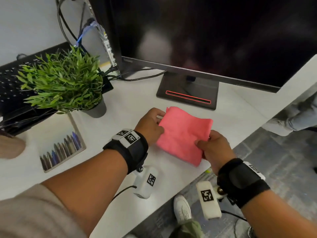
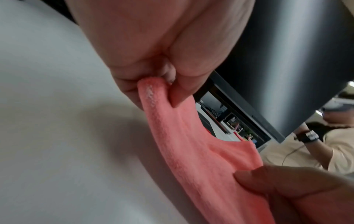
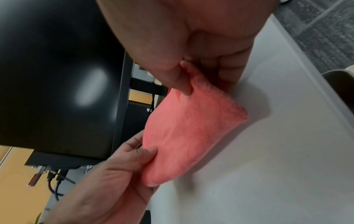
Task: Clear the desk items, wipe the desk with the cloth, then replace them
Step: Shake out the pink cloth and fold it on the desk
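Between the left hand [image 1: 149, 125] and right hand [image 1: 216, 146], both pinching its edges, the soft, light cloth [image 1: 182, 136] sags; hold it at the corners.

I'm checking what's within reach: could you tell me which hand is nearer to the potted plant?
Left. The left hand pinches the pink cloth on its plant-side edge; the right hand holds the edge away from the potted plant.
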Action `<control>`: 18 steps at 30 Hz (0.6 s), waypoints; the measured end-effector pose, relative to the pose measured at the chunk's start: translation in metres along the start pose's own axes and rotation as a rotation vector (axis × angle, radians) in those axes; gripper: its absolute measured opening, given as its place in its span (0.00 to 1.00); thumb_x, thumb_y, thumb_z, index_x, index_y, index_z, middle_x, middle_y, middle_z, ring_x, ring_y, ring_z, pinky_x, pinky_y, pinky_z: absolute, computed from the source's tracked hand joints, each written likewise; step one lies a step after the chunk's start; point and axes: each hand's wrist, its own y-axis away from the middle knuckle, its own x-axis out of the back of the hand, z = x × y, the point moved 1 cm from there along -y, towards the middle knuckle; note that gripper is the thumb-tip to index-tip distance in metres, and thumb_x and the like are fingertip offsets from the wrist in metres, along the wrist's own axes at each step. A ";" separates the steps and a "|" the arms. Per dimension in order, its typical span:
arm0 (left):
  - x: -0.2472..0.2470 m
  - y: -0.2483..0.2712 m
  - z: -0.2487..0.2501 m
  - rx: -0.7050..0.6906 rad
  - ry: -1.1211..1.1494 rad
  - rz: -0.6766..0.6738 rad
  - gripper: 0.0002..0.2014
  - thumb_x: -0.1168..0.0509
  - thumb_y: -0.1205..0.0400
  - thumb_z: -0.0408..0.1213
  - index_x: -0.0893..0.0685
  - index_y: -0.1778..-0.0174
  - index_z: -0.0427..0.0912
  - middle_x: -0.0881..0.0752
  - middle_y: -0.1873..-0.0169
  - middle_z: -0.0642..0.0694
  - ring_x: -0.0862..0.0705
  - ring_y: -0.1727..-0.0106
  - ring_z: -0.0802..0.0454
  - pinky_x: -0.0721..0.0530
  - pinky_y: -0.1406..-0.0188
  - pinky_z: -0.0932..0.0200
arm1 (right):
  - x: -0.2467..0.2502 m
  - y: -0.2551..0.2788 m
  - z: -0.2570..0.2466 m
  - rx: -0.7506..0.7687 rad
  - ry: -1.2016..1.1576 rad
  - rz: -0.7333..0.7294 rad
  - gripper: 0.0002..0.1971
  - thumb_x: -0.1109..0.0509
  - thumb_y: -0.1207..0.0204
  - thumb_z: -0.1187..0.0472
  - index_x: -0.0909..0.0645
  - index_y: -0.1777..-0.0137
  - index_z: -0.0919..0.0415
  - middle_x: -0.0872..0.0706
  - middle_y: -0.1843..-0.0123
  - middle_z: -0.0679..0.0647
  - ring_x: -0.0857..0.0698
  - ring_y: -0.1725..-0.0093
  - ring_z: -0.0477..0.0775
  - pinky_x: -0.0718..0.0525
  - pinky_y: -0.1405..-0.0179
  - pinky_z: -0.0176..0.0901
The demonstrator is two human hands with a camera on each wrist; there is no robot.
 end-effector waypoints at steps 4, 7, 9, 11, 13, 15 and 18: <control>-0.015 -0.028 0.015 -0.072 -0.128 -0.054 0.25 0.43 0.28 0.20 0.21 0.39 0.47 0.15 0.53 0.45 0.15 0.50 0.44 0.20 0.56 0.57 | 0.003 -0.006 0.004 -0.048 -0.079 0.068 0.15 0.33 0.28 0.75 0.18 0.55 0.52 0.11 0.52 0.60 0.11 0.52 0.64 0.10 0.52 0.63; -0.022 -0.042 0.019 -0.103 -0.201 -0.093 0.27 0.43 0.28 0.20 0.21 0.37 0.50 0.15 0.52 0.47 0.17 0.50 0.47 0.23 0.55 0.61 | 0.003 -0.011 0.006 -0.097 -0.130 0.086 0.13 0.33 0.29 0.74 0.18 0.56 0.54 0.11 0.51 0.61 0.11 0.53 0.64 0.09 0.57 0.59; -0.025 -0.049 0.018 -0.112 -0.238 -0.093 0.28 0.42 0.28 0.21 0.21 0.35 0.50 0.16 0.51 0.47 0.17 0.48 0.48 0.21 0.50 0.60 | 0.003 -0.015 0.006 -0.132 -0.156 0.094 0.11 0.32 0.29 0.73 0.18 0.55 0.56 0.11 0.51 0.60 0.11 0.53 0.63 0.09 0.61 0.54; -0.026 -0.055 0.015 -0.108 -0.259 -0.078 0.29 0.41 0.28 0.21 0.21 0.33 0.51 0.16 0.49 0.47 0.16 0.44 0.47 0.19 0.44 0.58 | 0.003 -0.018 0.006 -0.153 -0.177 0.108 0.10 0.32 0.29 0.73 0.18 0.55 0.57 0.11 0.51 0.60 0.11 0.53 0.64 0.09 0.64 0.54; -0.026 -0.060 0.013 -0.091 -0.285 -0.065 0.29 0.39 0.28 0.22 0.22 0.32 0.50 0.16 0.48 0.47 0.16 0.42 0.46 0.19 0.40 0.58 | 0.002 -0.021 0.005 -0.164 -0.164 0.124 0.08 0.31 0.29 0.71 0.18 0.55 0.58 0.11 0.51 0.62 0.11 0.54 0.65 0.09 0.64 0.57; -0.026 -0.062 0.012 -0.089 -0.306 -0.063 0.28 0.38 0.27 0.23 0.23 0.32 0.49 0.16 0.49 0.48 0.16 0.42 0.46 0.22 0.43 0.62 | 0.003 -0.023 0.004 -0.178 -0.112 0.135 0.05 0.29 0.30 0.69 0.18 0.57 0.60 0.11 0.53 0.64 0.10 0.57 0.66 0.09 0.65 0.58; -0.025 -0.063 0.013 -0.106 -0.312 -0.075 0.29 0.37 0.27 0.24 0.23 0.30 0.48 0.14 0.41 0.44 0.16 0.40 0.47 0.25 0.44 0.65 | 0.009 -0.027 0.000 -0.137 0.045 0.180 0.03 0.27 0.31 0.64 0.17 0.60 0.65 0.11 0.59 0.69 0.11 0.67 0.66 0.09 0.67 0.59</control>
